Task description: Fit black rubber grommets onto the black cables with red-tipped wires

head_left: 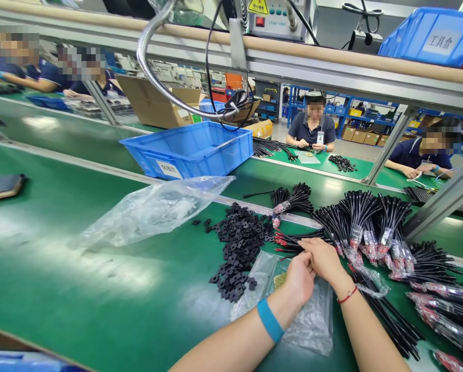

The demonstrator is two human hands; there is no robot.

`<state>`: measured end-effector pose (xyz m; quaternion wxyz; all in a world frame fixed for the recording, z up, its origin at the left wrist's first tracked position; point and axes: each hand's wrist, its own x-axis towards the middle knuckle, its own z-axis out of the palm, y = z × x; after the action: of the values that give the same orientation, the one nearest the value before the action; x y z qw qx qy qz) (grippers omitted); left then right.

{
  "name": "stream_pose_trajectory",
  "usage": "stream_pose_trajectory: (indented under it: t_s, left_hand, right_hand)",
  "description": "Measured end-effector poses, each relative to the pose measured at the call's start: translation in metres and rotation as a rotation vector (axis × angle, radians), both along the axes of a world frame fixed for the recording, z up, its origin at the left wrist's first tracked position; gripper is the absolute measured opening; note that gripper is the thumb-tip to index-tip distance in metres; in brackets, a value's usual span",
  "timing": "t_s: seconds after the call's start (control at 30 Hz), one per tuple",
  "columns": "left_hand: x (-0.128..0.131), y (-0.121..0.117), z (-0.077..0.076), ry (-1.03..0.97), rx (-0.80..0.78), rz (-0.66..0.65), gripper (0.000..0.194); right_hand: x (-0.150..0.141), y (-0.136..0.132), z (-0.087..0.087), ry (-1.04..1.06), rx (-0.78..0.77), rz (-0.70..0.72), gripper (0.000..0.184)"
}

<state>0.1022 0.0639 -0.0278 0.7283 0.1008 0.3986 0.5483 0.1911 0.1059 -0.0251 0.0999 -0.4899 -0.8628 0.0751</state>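
The left hand (299, 279), with a blue wristband (270, 321), and the right hand (324, 261), with a red string bracelet (347, 295), meet low in the centre of the view. The fingers (312, 247) of both hands curl closely together; whatever they hold is hidden, so I cannot tell what they have hold of. Red-tipped wires (289, 244) lie just beside them at 10 o'clock. Under the hands are at least two flat clear bags (312, 320).

At 1 to 3 o'clock lie about eight black cable bundles (370, 217) (they overlap too much for an exact count), most with pinkish bagged ends. One more bundle (293, 199) sits at 12 o'clock. A heap of dozens of black rubber gaskets (239, 248) lies at 10 o'clock, and a crumpled clear plastic bag (154, 212) lies beyond it.

The green counter (61, 268) runs across the room, with one blue plastic crate (187, 150) on a farther belt and another blue crate (432, 36) on a high shelf. Four co-workers sit along the neighbouring lines, and one cardboard box (157, 101) stands behind them.
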Motion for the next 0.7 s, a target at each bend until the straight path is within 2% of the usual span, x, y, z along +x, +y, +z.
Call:
stream_pose_trajectory:
  t_s: [0.13, 0.23, 0.33, 0.47, 0.57, 0.7]
  left_hand:
    - [-0.011, -0.009, 0.004, 0.173, 0.118, -0.143, 0.017]
    - [-0.035, -0.012, 0.01, 0.398, 0.206, -0.264, 0.018]
    - [-0.068, 0.004, 0.019, 0.709, 0.329, -0.317, 0.022]
    - [-0.101, 0.041, 0.031, 1.116, 0.529, -0.458, 0.031]
    - [-0.101, 0.061, 0.029, 1.328, 0.658, -0.616, 0.053]
    - [-0.079, 0.076, 0.012, 1.469, 0.702, -0.743, 0.094]
  right_hand:
    - [-0.005, -0.001, 0.0, -0.017, 0.019, -0.007, 0.042]
    - [-0.002, 0.001, 0.005, -0.039, 0.018, -0.047, 0.04]
    - [0.011, 0.004, 0.015, -0.069, 0.006, -0.158, 0.036]
    - [0.032, 0.001, 0.028, -0.142, -0.073, -0.324, 0.033]
    - [0.036, -0.006, 0.031, -0.203, -0.171, -0.384, 0.027]
    - [0.029, -0.009, 0.026, -0.252, -0.247, -0.464, 0.029]
